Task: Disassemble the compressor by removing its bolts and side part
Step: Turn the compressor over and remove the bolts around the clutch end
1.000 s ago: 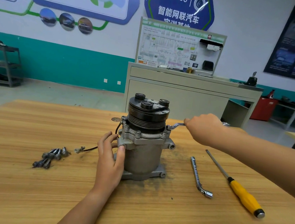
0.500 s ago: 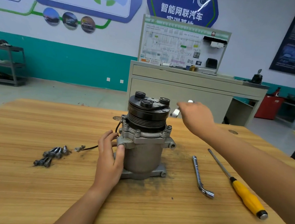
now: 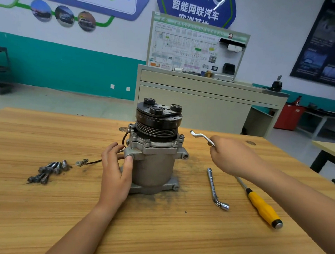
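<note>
Loose bolts (image 3: 49, 170) lie unmoved at left. The left hand (image 3: 117, 173) still grips the upright compressor (image 3: 155, 146) at mid-table. The bent wrench (image 3: 201, 137), grasped in the right hand (image 3: 230, 158), has dropped lower, clear of the pulley. The table (image 3: 154, 236) is wood-grained; a teal-banded wall (image 3: 67, 68) stands behind.
</note>
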